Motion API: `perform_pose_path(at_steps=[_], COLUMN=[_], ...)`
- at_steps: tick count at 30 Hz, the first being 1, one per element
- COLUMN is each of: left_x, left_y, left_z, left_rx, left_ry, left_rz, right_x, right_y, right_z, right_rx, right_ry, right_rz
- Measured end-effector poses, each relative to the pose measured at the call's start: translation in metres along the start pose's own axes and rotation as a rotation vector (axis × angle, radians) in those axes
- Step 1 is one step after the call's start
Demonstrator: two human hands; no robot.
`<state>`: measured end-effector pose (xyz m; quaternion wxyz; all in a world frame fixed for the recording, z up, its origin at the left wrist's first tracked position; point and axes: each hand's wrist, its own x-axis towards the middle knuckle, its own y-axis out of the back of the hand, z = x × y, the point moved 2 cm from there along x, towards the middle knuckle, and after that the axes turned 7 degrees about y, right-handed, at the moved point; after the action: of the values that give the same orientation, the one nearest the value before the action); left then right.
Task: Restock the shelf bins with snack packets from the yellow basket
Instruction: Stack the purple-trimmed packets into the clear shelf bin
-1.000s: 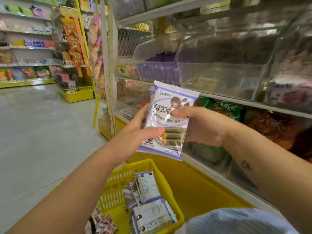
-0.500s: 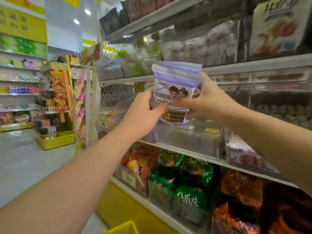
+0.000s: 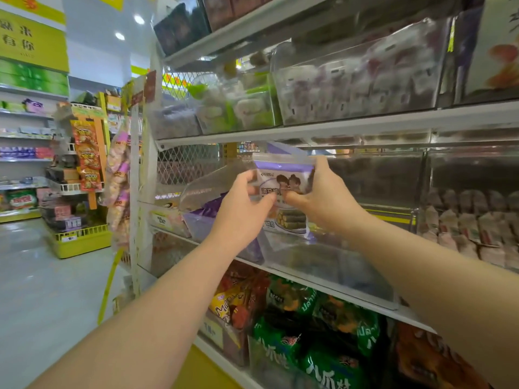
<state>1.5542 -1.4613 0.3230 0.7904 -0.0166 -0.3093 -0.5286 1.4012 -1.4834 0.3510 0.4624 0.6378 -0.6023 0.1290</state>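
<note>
Snack packet [image 3: 284,178] upright above clear bin [image 3: 309,258] | left hand [image 3: 241,213] grips it | right hand [image 3: 324,202] grips it

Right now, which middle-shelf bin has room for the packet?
The clear bin below the packet, which the left hand and right hand hold, looks mostly bare. It lies between the purple-packet bin and the pink-packet bin, both stocked. The top-shelf bins are crammed.

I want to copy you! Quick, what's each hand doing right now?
Left hand: closed, pinching the snack packet at its left edge.
Right hand: closed, gripping the same packet's right side.
</note>
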Motion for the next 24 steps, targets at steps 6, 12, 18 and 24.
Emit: perform_pose_path(at_steps=[6, 12, 18, 24], left_x=[0.009, 0.004, 0.006, 0.01], left_y=[-0.023, -0.03, -0.01, -0.007], left_z=[-0.014, -0.025, -0.031, -0.018], left_rx=[0.066, 0.242, 0.529, 0.684], left_ry=[-0.009, -0.078, -0.107, -0.19], left_rz=[-0.105, -0.094, -0.063, -0.156], right_x=[0.006, 0.006, 0.007, 0.015], right_y=[-0.003, -0.006, 0.002, 0.014], right_z=[0.023, 0.047, 0.051, 0.036], right_rx=[-0.06, -0.077, -0.335, -0.323], right_ry=[-0.085, -0.253, -0.403, -0.46], right_rz=[-0.09, -0.215, -0.478, -0.549])
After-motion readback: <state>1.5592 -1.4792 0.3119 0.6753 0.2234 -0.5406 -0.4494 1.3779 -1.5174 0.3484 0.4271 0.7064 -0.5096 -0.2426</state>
